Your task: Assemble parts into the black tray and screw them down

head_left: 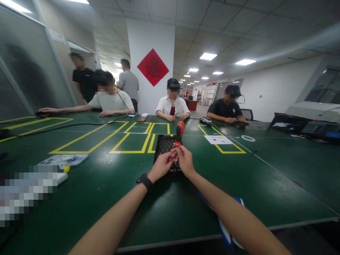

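Note:
A screwdriver (pixel 180 132) with a red and black handle stands upright, handle up, above a black case (pixel 160 143) with a patterned inside. Its collar and shaft are pinched in the fingers of my right hand (pixel 186 161). My left hand (pixel 162 165), with a black band on the wrist, is closed too, its fingertips meeting the right ones beside the shaft. What the left fingers pinch is too small to make out. Both hands are over the near part of the case, and the lower end of the screwdriver is mostly hidden by them.
Yellow tape outlines (pixel 130 152) mark the green table (pixel 106 198). A paper sheet (pixel 218 140) and a white ring (pixel 248 138) lie to the right. A patterned flat item (pixel 63 160) is at left. Several people sit or stand beyond. A blue-and-white object (pixel 224 226) is partly under my right forearm.

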Demonstrator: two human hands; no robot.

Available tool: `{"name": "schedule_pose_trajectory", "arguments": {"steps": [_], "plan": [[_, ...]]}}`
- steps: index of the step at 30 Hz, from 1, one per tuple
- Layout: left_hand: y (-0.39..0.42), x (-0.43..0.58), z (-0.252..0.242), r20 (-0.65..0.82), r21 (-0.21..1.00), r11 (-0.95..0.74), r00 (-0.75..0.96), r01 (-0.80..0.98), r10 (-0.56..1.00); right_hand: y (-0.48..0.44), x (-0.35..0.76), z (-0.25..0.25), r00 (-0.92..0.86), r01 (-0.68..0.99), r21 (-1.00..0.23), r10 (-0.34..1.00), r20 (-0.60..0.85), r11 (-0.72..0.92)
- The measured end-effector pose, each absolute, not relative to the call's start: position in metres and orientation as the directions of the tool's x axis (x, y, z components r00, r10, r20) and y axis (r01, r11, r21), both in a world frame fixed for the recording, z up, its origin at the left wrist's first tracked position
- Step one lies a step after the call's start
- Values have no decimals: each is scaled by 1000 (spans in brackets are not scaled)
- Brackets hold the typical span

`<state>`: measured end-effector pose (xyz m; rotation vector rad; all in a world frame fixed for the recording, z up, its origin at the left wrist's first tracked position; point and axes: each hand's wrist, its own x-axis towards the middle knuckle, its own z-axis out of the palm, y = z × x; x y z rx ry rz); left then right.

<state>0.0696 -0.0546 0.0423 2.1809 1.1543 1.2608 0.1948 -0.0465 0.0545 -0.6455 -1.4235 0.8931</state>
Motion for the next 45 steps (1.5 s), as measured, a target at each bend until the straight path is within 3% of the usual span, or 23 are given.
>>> {"name": "schedule_pose_trajectory", "arguments": {"steps": [18,28,45], "plan": [[-53,68,35,526,640,-580,263,504,809,-43,192,48,21,-196,-819,837,546,539],[-50,67,36,558,562,-603,278,567,782,-40,195,46,-77,-196,-822,827,557,535],[-49,67,32,511,651,-585,290,484,809,-39,194,44,-53,-247,-819,837,545,518]]}}
